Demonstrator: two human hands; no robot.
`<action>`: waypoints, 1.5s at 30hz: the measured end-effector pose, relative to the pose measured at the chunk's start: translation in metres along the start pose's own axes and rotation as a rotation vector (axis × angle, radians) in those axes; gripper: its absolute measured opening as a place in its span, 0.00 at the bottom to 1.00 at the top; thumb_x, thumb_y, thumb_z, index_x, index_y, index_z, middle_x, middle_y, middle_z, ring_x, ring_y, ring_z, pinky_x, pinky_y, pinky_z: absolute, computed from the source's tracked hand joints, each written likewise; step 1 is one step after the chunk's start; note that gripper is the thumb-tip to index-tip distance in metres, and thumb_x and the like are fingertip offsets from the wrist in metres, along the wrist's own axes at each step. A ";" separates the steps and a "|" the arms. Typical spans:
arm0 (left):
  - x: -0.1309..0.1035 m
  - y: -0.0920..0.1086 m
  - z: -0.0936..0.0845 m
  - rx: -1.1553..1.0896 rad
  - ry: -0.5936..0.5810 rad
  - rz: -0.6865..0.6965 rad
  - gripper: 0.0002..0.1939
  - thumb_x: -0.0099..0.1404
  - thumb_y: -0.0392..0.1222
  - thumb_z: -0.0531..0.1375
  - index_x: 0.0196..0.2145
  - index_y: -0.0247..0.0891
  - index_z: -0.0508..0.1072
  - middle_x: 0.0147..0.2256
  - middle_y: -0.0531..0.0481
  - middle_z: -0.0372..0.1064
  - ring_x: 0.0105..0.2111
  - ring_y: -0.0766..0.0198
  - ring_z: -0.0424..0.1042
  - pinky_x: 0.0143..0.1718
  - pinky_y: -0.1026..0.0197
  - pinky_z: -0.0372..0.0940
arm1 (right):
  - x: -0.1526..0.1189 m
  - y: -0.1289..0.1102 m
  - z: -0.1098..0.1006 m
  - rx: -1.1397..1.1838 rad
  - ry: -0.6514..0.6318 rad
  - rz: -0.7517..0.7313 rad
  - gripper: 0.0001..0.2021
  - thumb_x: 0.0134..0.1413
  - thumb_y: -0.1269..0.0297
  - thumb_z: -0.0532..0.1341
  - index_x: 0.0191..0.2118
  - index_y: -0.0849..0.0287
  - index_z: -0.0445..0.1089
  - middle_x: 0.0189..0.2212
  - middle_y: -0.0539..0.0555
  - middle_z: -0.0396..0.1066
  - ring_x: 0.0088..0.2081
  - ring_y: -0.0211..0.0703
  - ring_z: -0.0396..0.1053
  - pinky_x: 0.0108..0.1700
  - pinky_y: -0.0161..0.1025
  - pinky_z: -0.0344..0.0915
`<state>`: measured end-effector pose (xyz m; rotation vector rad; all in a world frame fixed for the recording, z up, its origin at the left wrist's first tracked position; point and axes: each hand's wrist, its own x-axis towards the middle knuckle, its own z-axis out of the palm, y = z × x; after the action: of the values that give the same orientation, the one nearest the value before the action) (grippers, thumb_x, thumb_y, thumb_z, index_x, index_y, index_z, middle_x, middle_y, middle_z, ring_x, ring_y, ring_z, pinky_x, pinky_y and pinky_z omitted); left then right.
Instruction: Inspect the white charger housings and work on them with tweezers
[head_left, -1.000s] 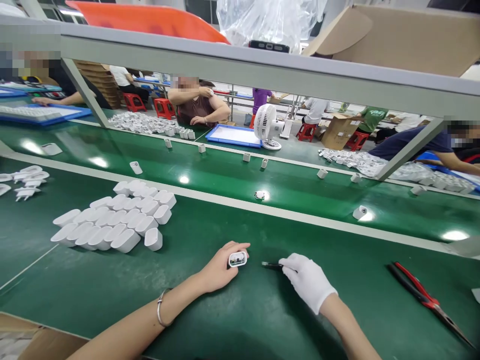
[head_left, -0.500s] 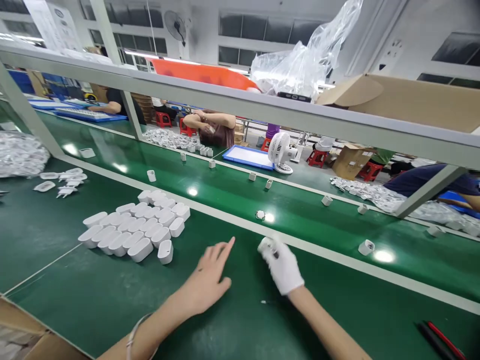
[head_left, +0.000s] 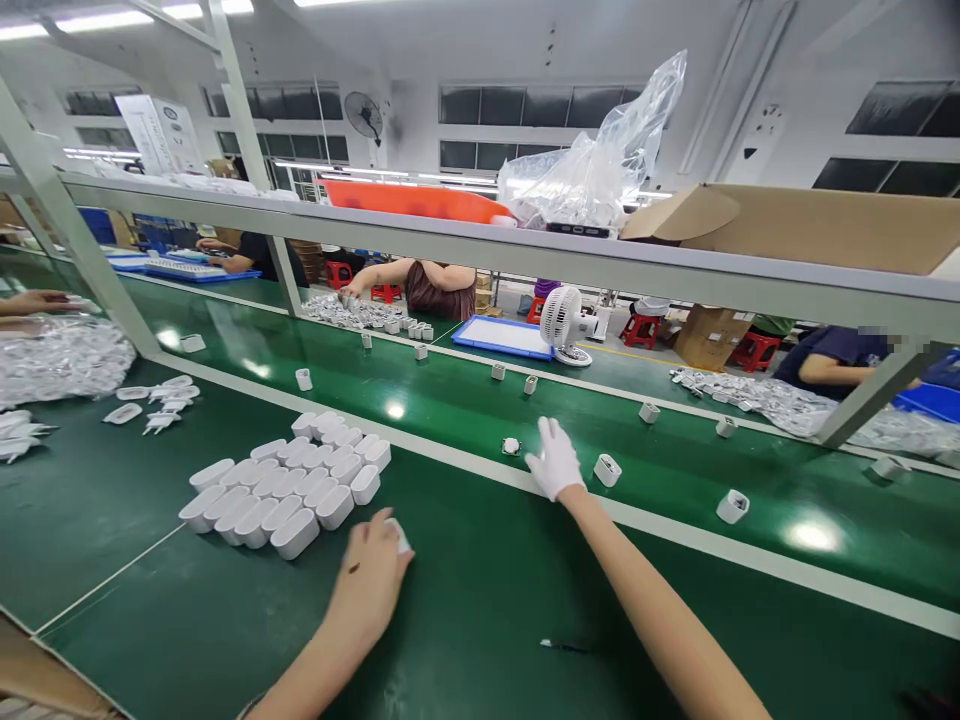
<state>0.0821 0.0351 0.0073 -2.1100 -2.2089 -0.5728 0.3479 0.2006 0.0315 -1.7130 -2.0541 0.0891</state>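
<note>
My left hand (head_left: 369, 568), bare, is closed round a white housing (head_left: 400, 537) just right of the grouped white housings (head_left: 295, 533) on the green bench. Over the green belt, my right hand (head_left: 553, 459), in a white glove, has its fingers stretched out and holds nothing. A small white round part (head_left: 511, 446) lies to the left of that hand. To its right a white housing with something inside (head_left: 607, 470) sits on the belt, apart from the fingers. Farther right is a similar housing (head_left: 733, 506).
White plug-like parts (head_left: 171, 395) and a bag (head_left: 67, 355) lie at the left. A shelf rail (head_left: 480, 238) crosses above the belt. A dark thin tool (head_left: 564, 646) lies near the front. Co-workers sit across the belt; another person's hands show at the far left.
My right hand has moved forward over the belt and let go of a housing, which now stands there. My left hand has moved left and down and taken hold of a housing.
</note>
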 end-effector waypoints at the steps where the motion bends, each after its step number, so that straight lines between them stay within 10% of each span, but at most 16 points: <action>1: 0.006 0.016 0.003 -0.130 -0.053 0.041 0.06 0.60 0.33 0.53 0.34 0.31 0.69 0.48 0.36 0.62 0.44 0.51 0.64 0.46 0.49 0.59 | 0.008 -0.010 0.007 0.017 -0.039 -0.008 0.31 0.50 0.63 0.59 0.61 0.58 0.51 0.60 0.59 0.52 0.59 0.50 0.48 0.54 0.41 0.51; 8: 0.038 0.086 0.034 -0.598 -0.227 0.046 0.33 0.47 0.33 0.66 0.50 0.35 0.61 0.37 0.46 0.64 0.41 0.53 0.64 0.42 0.54 0.62 | 0.012 -0.010 0.014 0.113 -0.208 0.011 0.13 0.57 0.60 0.53 0.38 0.59 0.73 0.38 0.55 0.72 0.41 0.43 0.66 0.41 0.36 0.58; 15: 0.035 0.070 0.052 -0.793 -0.316 0.111 0.27 0.52 0.38 0.65 0.50 0.42 0.67 0.41 0.47 0.65 0.40 0.58 0.66 0.45 0.55 0.62 | -0.105 0.049 -0.031 0.197 -0.228 0.039 0.12 0.53 0.61 0.55 0.40 0.54 0.72 0.36 0.51 0.71 0.41 0.44 0.67 0.44 0.38 0.61; 20: 0.028 0.076 0.049 -0.869 -0.414 0.262 0.35 0.57 0.41 0.63 0.60 0.48 0.55 0.45 0.48 0.64 0.47 0.57 0.62 0.52 0.52 0.55 | -0.170 0.082 -0.038 0.186 -0.205 0.171 0.30 0.44 0.58 0.62 0.56 0.56 0.61 0.52 0.56 0.62 0.53 0.49 0.61 0.53 0.45 0.58; 27: 0.014 0.086 0.046 -0.900 -0.528 0.435 0.37 0.59 0.41 0.62 0.61 0.53 0.49 0.52 0.49 0.60 0.52 0.58 0.58 0.56 0.52 0.53 | -0.147 0.045 -0.033 -0.065 -0.117 0.340 0.36 0.45 0.44 0.60 0.59 0.54 0.55 0.45 0.59 0.67 0.47 0.55 0.64 0.43 0.46 0.61; 34: 0.017 0.084 0.048 -0.906 -0.436 0.400 0.36 0.58 0.38 0.62 0.61 0.52 0.52 0.53 0.49 0.61 0.54 0.58 0.57 0.58 0.51 0.51 | -0.136 0.034 -0.029 -0.087 -0.075 0.269 0.11 0.48 0.55 0.58 0.35 0.55 0.68 0.29 0.52 0.69 0.34 0.45 0.68 0.32 0.37 0.62; 45: 0.014 0.084 0.043 -0.932 -0.503 0.586 0.37 0.61 0.37 0.60 0.62 0.53 0.48 0.54 0.48 0.60 0.54 0.57 0.58 0.57 0.50 0.54 | -0.196 0.002 -0.025 0.506 0.333 -0.253 0.19 0.44 0.69 0.63 0.46 0.55 0.67 0.39 0.56 0.73 0.39 0.46 0.72 0.40 0.43 0.73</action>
<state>0.1719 0.0613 -0.0090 -3.4846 -1.3879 -1.2884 0.3824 0.0101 -0.0064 -1.0754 -1.7867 0.2071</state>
